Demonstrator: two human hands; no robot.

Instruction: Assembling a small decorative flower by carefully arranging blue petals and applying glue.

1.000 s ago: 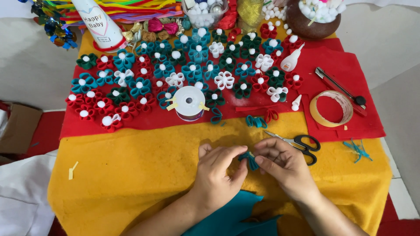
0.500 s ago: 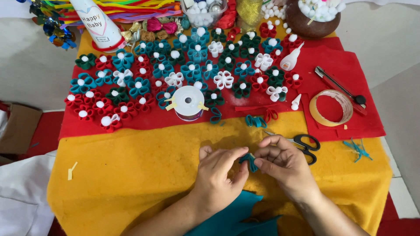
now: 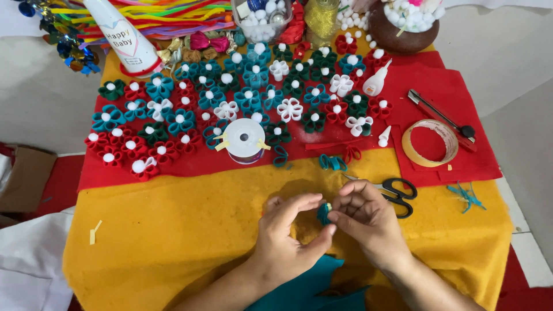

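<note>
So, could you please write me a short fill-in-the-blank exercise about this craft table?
1. Both hands pinch a small ____ felt piece.
2. The black-handled scissors lie on the ____ cloth.
3. The tape ring lies on the ____ cloth.

Missing words: teal; yellow; red

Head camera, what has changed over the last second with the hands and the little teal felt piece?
Hardly anything. The left hand and right hand still pinch the teal felt piece between their fingertips over the yellow felt, with only slight finger shifts. The scissors, the tape roll and the white spool lie as before.
</note>
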